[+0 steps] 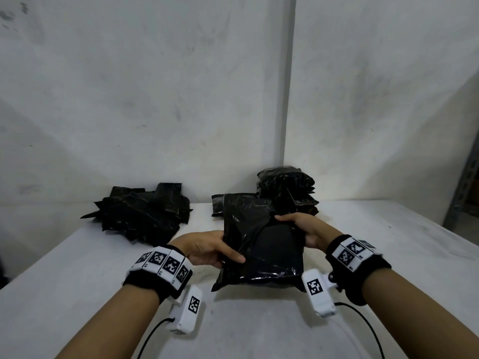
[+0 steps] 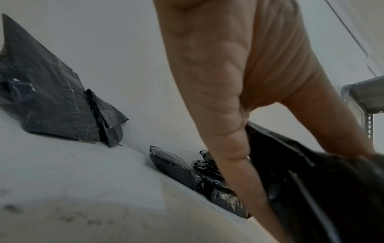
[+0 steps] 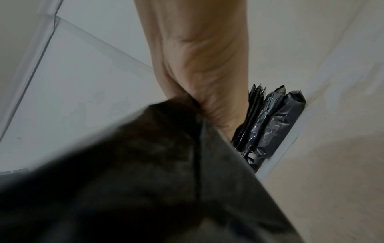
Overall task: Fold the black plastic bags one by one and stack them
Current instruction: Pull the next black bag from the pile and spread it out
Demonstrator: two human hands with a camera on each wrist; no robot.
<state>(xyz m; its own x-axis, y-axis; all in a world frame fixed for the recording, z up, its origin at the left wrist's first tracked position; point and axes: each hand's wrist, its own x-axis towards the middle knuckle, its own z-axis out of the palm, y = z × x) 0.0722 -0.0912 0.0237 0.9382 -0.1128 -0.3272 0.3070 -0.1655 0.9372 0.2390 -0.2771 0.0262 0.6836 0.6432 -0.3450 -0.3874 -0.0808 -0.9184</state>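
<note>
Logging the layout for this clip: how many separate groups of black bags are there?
3. A loose pile at table left; a stack at the back right by the wall; one bag held by both hands, left hand, right hand. Counts within the groups are hidden.

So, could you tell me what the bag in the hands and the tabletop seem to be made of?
Held bag: thin glossy black plastic film, judging by its sharp creases and bright glints. Tabletop: a hard, matte white surface, scuffed with grey marks; whether it is painted board, laminate or stone cannot be told.

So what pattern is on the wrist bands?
Black-and-white square marker codes on white tiles, over black wrist bands. Clearest in the head view.
</note>
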